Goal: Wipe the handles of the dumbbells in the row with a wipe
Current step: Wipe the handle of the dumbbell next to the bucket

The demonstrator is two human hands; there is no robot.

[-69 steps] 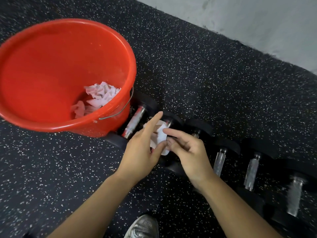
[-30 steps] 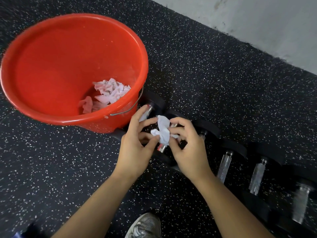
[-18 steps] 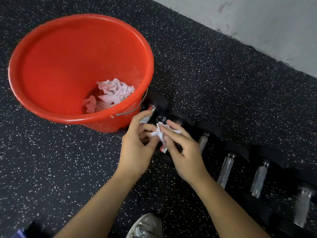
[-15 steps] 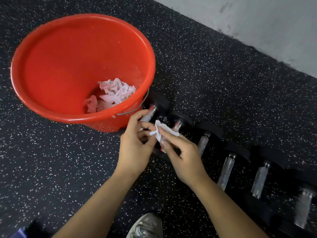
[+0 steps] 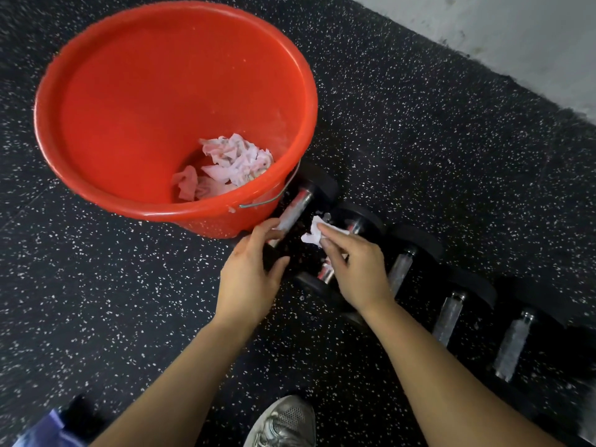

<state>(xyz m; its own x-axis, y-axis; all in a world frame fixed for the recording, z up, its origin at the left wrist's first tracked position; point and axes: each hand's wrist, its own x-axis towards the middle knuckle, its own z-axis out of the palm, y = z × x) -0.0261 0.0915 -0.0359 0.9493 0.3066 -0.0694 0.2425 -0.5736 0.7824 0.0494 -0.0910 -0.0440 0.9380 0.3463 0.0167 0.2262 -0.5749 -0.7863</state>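
A row of black dumbbells with silver handles runs from the centre down to the right edge. My right hand (image 5: 354, 269) pinches a small crumpled white wipe (image 5: 314, 232) above the second dumbbell's handle (image 5: 327, 272). My left hand (image 5: 250, 275) is open beside it, with its fingertips at the near end of the first dumbbell's handle (image 5: 295, 211). More handles follow to the right: the third handle (image 5: 400, 269), the fourth handle (image 5: 448, 317) and the fifth handle (image 5: 512, 346).
A red bucket (image 5: 96, 195) stands at the left, touching the first dumbbell, with several crumpled used wipes (image 5: 232, 162) at its bottom. Black speckled rubber floor (image 5: 419, 124) lies all around, a pale wall (image 5: 516, 37) runs along the top right, and my grey shoe (image 5: 283, 424) is below.
Both hands held the wipe together a second ago. My left hand has let go and dropped to the first dumbbell's handle; my right hand alone keeps the wipe.
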